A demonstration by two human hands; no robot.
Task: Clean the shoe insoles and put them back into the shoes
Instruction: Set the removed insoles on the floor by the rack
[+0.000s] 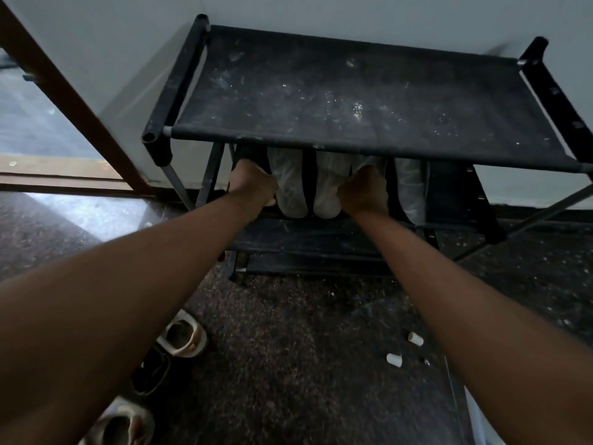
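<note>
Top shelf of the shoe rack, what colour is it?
The top shelf is black, speckled with pale dust; head view.

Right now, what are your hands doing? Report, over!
Left hand, right hand both under top shelf, at pale insoles. Grip hidden by shelf. Shoes on floor, nothing blocking.

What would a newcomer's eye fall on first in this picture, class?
Two bare arms reach forward, the left hand and right hand meeting pale insoles under the dusty top shelf of a black rack against the wall. A pale slipper and a dark shoe sit on the floor, lower left.
</note>
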